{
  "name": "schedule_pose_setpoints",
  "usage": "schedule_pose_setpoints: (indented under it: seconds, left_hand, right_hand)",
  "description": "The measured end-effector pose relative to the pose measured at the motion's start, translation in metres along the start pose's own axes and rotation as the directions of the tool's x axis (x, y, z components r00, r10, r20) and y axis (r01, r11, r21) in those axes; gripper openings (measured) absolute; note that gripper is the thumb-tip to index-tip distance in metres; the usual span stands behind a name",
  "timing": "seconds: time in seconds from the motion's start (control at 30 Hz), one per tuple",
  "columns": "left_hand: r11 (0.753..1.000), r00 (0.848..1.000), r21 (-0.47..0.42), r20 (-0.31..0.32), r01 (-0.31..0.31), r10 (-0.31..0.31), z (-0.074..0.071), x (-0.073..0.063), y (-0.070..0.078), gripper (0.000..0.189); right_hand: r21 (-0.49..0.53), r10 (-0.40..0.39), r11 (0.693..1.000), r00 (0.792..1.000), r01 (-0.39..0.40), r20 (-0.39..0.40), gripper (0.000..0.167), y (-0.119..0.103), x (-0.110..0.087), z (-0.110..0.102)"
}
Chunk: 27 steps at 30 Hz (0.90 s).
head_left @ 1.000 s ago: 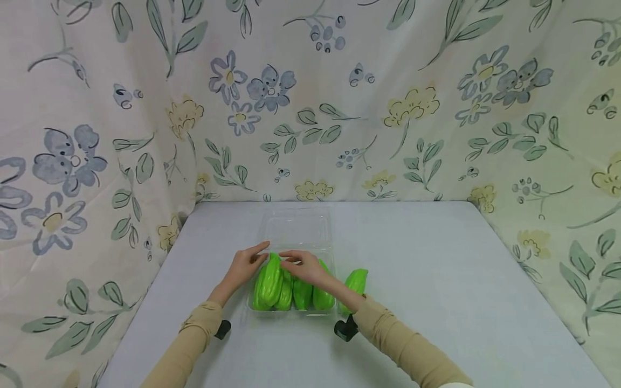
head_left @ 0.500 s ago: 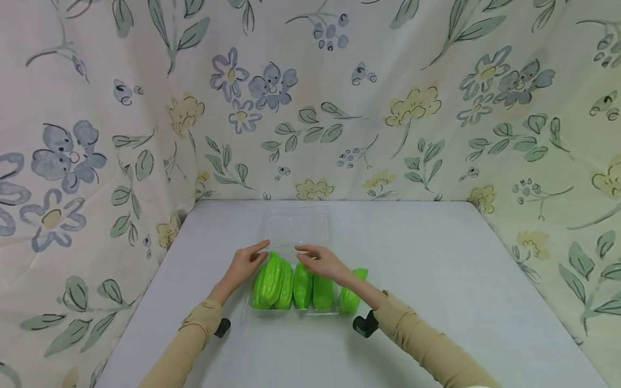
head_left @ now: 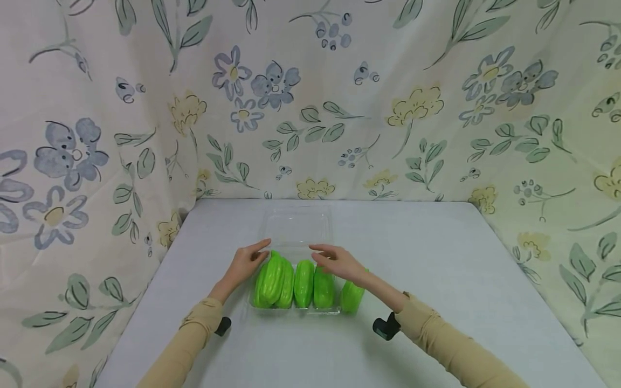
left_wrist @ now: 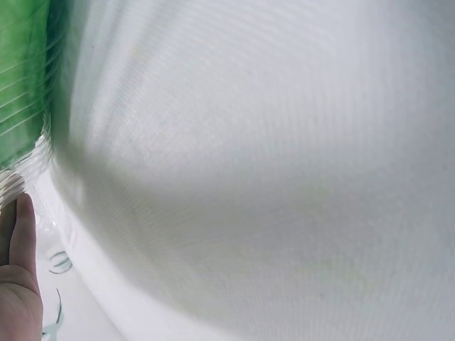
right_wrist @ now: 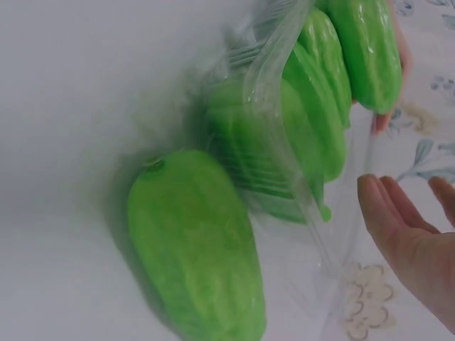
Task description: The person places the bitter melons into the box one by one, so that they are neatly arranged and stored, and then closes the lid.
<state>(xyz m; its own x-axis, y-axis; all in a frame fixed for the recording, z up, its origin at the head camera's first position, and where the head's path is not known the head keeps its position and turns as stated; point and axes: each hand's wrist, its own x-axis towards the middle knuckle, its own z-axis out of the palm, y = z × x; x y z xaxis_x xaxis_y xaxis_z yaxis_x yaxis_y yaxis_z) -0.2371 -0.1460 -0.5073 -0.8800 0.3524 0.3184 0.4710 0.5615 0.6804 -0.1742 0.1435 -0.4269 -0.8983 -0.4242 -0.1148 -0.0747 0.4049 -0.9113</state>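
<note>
A clear plastic clamshell box [head_left: 309, 311] holds several bright green, ridged vegetables [head_left: 303, 283] that look like bitter melons. On the left they lie bunched, one on top of others. My left hand [head_left: 245, 265] is at the box's back left, its fingertips at the clear wall in the left wrist view. Above the back right of the box hovers my right hand [head_left: 342, 263], fingers extended and holding nothing. Another green vegetable [right_wrist: 195, 241] lies loose on the table just right of the box, partly under my right forearm in the head view.
The box's transparent lid [head_left: 297, 226] lies folded back behind it. A white cloth covers the table [head_left: 427, 253], and a floral curtain [head_left: 310, 108] hangs behind and along both sides. Dark wrist cameras [head_left: 386, 326] sit below both wrists.
My right hand has moved right, away from the bunched vegetables on the left, uncovering those in the middle of the box. The left hand has stayed in place.
</note>
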Motion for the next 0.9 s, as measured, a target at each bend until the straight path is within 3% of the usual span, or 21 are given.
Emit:
schedule_pose_setpoints:
  seconds: [0.37, 0.67, 0.9]
  left_hand:
    - [1.0, 1.0, 0.001, 0.001, 0.011, -0.011, 0.001, 0.0, 0.0, 0.036]
    - [1.0, 1.0, 0.001, 0.011, 0.006, -0.006, 0.001, -0.001, 0.0, 0.036]
    - [0.999, 1.0, 0.033, 0.002, 0.006, -0.006, -0.001, -0.001, 0.002, 0.037]
  right_hand:
    - [0.028, 0.006, 1.0, 0.996, -0.003, -0.085, 0.044, 0.01, -0.015, -0.027]
    - [-0.062, 0.073, 0.995, 0.989, -0.081, -0.131, 0.046, 0.017, -0.029, -0.05]
    - [-0.165, 0.093, 0.98, 0.988, -0.112, -0.121, 0.046, 0.02, -0.036, -0.064]
